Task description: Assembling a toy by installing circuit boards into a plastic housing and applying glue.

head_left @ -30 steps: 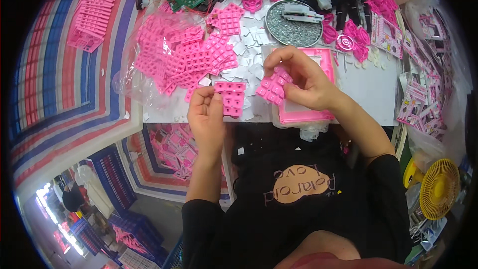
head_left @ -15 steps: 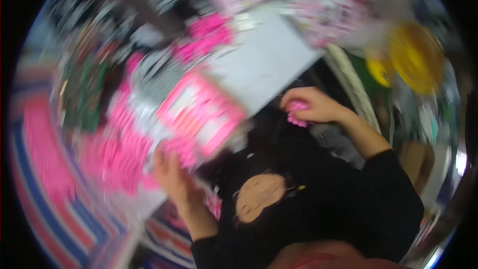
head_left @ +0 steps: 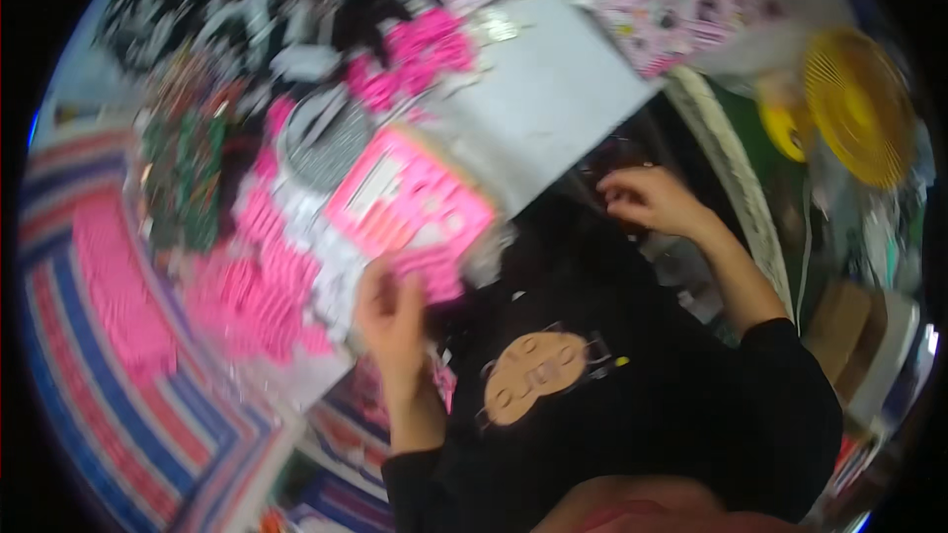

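My left hand [head_left: 395, 326] is closed on a small bright pink piece [head_left: 432, 271], which sticks out past the fingertips; its exact kind is too blurred to tell. That piece overlaps the near edge of a flat pink-and-white printed pack [head_left: 410, 199], lying tilted in the middle. Farther right, my right hand [head_left: 657, 202] hovers over dark material beside the white board, fingers loosely bent and apart, with nothing visible in them.
A pale board [head_left: 563, 89] lies beyond the pack. Pink pieces [head_left: 262, 286] are heaped at left, near a round grey container [head_left: 326, 143]. A pink stack [head_left: 123, 291] rests on striped fabric [head_left: 69, 336]. Yellow round objects [head_left: 857, 109] stand far right.
The pink piece at my right fingertips is out of sight, and that hand's fingers have loosened. My left hand has shifted right with its pink piece, up to the pack. The view has shifted slightly.
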`<state>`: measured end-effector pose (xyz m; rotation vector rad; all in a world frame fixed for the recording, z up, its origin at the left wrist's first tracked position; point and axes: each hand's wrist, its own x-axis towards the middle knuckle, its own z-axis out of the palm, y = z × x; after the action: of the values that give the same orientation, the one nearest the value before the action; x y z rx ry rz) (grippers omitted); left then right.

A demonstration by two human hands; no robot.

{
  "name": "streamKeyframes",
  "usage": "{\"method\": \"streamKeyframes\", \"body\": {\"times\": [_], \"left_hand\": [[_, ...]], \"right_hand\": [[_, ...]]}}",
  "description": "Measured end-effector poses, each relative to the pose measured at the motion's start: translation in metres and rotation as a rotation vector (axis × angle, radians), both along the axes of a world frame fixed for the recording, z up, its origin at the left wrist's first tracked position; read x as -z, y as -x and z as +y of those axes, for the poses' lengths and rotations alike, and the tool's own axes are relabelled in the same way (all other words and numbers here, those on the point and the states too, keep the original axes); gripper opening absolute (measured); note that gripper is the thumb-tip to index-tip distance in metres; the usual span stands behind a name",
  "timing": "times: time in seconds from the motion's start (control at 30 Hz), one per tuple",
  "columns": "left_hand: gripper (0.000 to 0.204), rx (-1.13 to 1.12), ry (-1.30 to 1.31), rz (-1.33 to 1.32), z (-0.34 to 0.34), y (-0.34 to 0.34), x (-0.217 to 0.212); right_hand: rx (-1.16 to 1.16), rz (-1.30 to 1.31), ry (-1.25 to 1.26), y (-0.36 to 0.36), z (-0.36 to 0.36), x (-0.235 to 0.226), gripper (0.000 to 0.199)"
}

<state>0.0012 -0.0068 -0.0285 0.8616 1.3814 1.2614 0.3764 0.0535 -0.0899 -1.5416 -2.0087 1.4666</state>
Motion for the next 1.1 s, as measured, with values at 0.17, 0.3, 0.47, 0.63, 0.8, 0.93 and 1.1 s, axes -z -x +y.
{"method": "streamKeyframes", "body": {"times": [0.17, 0.3, 0.47, 0.63, 0.8, 0.93, 1.1], "left_hand": [[0.026, 0.015, 0.012, -0.083, -0.013, -0.012, 0.001], [0.029, 0.132, -0.035, 0.222, -0.03, -0.004, -0.005], [0.027, -0.076, -0.107, 0.722, -0.035, 0.032, 0.014], [0.021, -0.082, -0.213, 0.824, -0.015, 0.047, 0.026], [0.023, -0.071, -0.218, 0.788, -0.014, 0.051, 0.03], [0.021, -0.092, -0.209, 0.789, -0.015, 0.053, 0.031], [0.018, -0.121, -0.24, 0.83, -0.009, 0.072, 0.016]], "right_hand": [[-0.318, 0.413, -0.306, 0.145, 0.057, -0.088, 0.071], [-0.671, 0.511, -0.408, 0.193, 0.061, -0.075, 0.023], [-0.815, 0.415, -0.346, 0.225, 0.088, -0.074, 0.014], [-0.828, 0.177, -0.409, 0.273, 0.125, -0.049, 0.015], [-0.904, 0.079, -0.51, 0.289, 0.136, -0.045, 0.016], [-0.814, 0.081, -0.726, 0.28, 0.125, -0.05, 0.026], [-0.901, 0.065, -0.848, 0.25, 0.085, -0.056, 0.063]]}}
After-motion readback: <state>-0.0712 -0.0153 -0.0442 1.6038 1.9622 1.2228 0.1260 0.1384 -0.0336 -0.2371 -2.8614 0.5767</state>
